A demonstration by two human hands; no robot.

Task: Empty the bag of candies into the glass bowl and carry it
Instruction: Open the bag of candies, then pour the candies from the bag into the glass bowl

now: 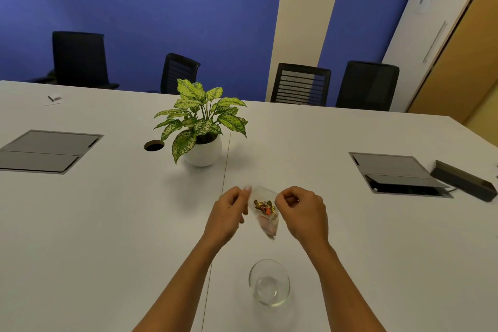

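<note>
This is an office meeting room: a long white table with flip-up cable hatches set into its top, black mesh office chairs along the far side, and a potted plant as centrepiece.

We find no text, label, brand or number that can be read. Far up and left of the left hand, a small white paper on the table bears dark marks, too small to read.
</note>
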